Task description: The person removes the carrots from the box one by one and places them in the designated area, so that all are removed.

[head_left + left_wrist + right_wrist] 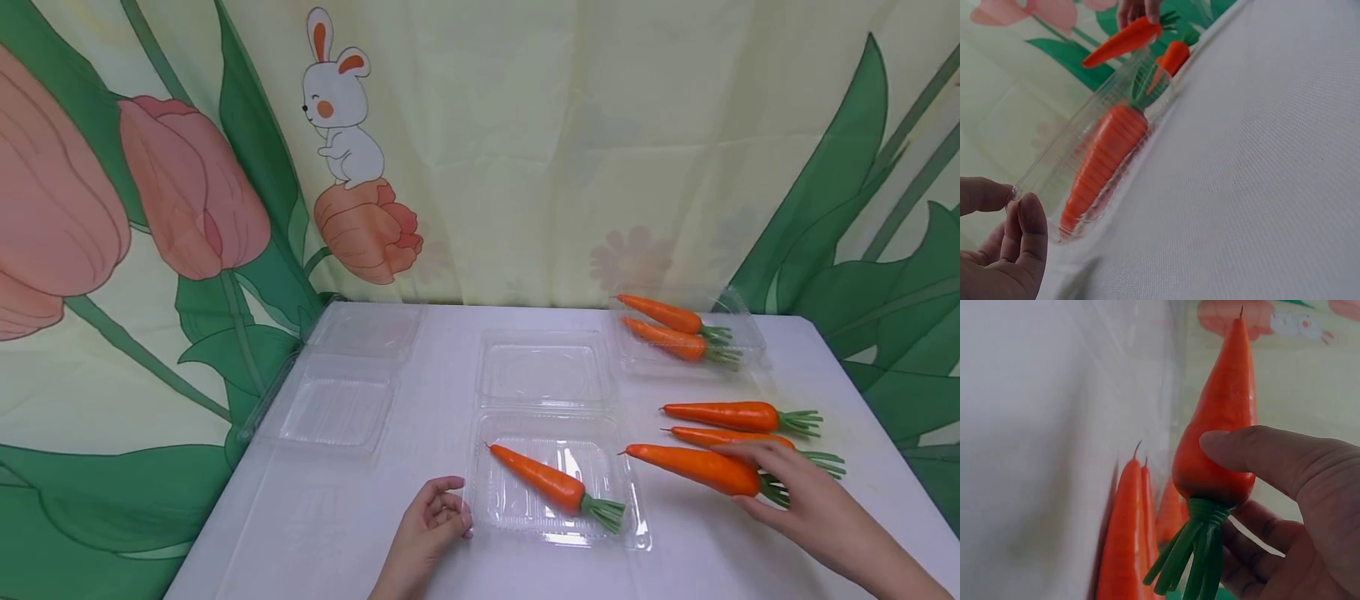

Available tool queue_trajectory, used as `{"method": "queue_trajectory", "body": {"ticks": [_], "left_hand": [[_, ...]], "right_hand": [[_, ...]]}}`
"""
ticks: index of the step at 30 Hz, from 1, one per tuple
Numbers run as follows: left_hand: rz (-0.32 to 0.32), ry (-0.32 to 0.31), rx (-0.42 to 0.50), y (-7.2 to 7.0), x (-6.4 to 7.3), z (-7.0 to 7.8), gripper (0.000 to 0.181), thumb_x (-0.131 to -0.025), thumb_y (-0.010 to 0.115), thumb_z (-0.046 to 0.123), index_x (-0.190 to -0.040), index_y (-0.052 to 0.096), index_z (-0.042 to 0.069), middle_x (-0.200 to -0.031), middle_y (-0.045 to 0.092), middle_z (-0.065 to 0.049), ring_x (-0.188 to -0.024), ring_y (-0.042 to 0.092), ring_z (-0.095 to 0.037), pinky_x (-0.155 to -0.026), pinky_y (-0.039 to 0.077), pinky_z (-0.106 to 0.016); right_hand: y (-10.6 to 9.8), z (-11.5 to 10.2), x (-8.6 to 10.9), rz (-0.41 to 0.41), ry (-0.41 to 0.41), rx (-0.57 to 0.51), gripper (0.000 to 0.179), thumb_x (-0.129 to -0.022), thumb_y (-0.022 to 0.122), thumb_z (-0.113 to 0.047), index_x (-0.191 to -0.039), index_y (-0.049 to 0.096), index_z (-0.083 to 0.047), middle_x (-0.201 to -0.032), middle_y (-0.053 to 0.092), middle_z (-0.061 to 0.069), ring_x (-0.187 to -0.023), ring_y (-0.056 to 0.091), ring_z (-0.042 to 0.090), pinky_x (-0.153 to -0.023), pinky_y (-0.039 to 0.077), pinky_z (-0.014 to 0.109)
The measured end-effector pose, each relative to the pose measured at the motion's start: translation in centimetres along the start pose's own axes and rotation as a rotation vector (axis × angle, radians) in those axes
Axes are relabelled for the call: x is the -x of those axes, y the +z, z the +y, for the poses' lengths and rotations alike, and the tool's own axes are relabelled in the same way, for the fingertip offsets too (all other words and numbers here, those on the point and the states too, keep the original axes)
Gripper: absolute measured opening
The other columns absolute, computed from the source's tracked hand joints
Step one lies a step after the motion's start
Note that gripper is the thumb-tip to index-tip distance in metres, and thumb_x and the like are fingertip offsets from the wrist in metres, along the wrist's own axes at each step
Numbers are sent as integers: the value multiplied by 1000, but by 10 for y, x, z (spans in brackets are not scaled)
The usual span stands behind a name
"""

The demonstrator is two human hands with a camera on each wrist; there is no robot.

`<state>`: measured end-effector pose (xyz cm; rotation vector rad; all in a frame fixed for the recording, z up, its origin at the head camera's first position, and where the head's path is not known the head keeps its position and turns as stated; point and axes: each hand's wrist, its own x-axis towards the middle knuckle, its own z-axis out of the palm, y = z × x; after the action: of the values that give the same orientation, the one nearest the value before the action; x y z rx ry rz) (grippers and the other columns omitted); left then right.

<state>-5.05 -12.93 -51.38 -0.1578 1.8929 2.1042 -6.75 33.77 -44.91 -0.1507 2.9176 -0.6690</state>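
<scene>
Pinches a fat orange carrot (697, 468) near its thick end in the right hand (813, 512), with the thumb on one side and bent fingers on the other, spread just wide enough to go round. Likely grips there because of the good hold on the widest part, leaving the green top (1204, 544) free beside the palm and the thin tip out in front. Holds it up off the table (435, 417), near the first loose carrot (708, 435) and the second loose carrot (720, 414), with the tip toward the near clear box (502, 512). Slants the right arm in from the lower right, with the back of the hand turned up. With the left hand (431, 525), nips that box's left rim between thumb and finger, with the other fingers curled in, maybe to stop the light plastic from sliding. Has the boxed carrot (543, 479) lying aslant in it, and the lid (543, 371) laid back behind, likely to be out of the way. Farther out, has two back carrots (663, 314) in the far right box (752, 337), and to the left, a spread-out left box (337, 412).
</scene>
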Motion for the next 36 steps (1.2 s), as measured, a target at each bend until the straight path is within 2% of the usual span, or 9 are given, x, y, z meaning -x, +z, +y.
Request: {"method": "queue_trajectory", "body": {"ticks": [6, 16, 20, 27, 36], "left_hand": [[1, -5, -10, -1, 0, 0, 59, -89, 72, 0, -141, 44, -6, -96, 58, -2, -82, 64, -13, -79, 59, -26], [-14, -5, -10, -3, 0, 0, 58, -89, 71, -1, -140, 44, -7, -96, 58, -3, -83, 64, -13, -80, 60, -26], [-13, -6, -13, -3, -1, -1, 58, -89, 71, -1, -140, 44, -7, -96, 58, -3, -82, 65, -13, -81, 59, -26], [-12, -11, -9, -3, -1, -2, 58, -89, 71, -1, -140, 44, -7, -96, 59, -3, -82, 65, -13, -81, 60, -26], [-20, -9, -4, -3, 0, -2, 57, -90, 71, -1, -140, 44, -7, -96, 58, -3, -83, 64, -13, -82, 60, -26]], "right_hand": [[1, 23, -1, 6, 30, 35, 69, -77, 91, -20, -137, 61, -3, -135, 52, 33, -110, 58, 50, -81, 58, 63], [4, 48, -2, 10, 48, 85, 70, -75, 90, -19, -135, 61, 0, -134, 49, 38, -111, 51, 57, -81, 53, 71], [5, 54, -4, 13, 61, 95, 70, -75, 91, -19, -135, 60, 0, -133, 50, 39, -111, 51, 57, -82, 52, 72], [8, 66, -5, 43, 37, 107, 68, -73, 91, -19, -133, 62, -1, -130, 53, 37, -110, 54, 56, -84, 51, 72], [10, 74, -7, 15, 91, 127, 70, -73, 91, -17, -130, 60, 8, -122, 54, 37, -103, 55, 53, -83, 52, 71]]}}
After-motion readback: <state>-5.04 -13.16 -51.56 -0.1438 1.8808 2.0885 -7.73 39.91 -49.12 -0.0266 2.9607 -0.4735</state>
